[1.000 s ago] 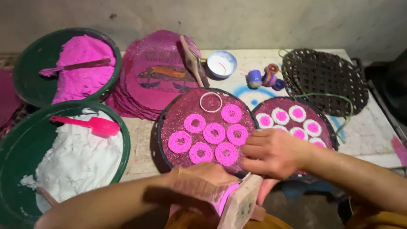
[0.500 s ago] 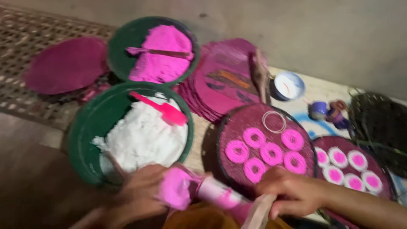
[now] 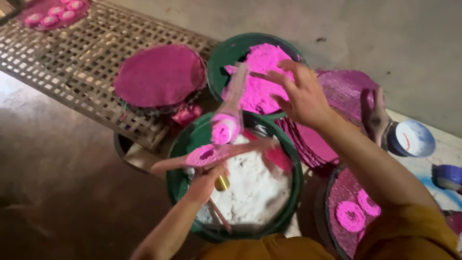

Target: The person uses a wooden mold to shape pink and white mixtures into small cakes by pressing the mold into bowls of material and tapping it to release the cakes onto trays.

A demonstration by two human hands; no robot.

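Bare concrete floor and a woven bamboo rack (image 3: 72, 62) now fill the left of our view, where half a second ago we looked more squarely at the round trays; our gaze has swung left and up. Our left hand (image 3: 204, 180), which was low beside the pink mould, is now closed around the wooden mould (image 3: 211, 155) and holds it over the green basin of white powder (image 3: 250, 192), its pink-caked cup facing up. Our right hand (image 3: 298, 94) has left the mould and hovers spread open, holding nothing, above the green basin of pink powder (image 3: 255, 72), where a pink-dusted scoop (image 3: 231, 108) leans. A pink-stained round mat (image 3: 161, 74) lies on the rack. At lower right a dark tray (image 3: 346, 192) carries pink rings (image 3: 350, 215), and a small blue-rimmed bowl (image 3: 414, 138) holds white powder.
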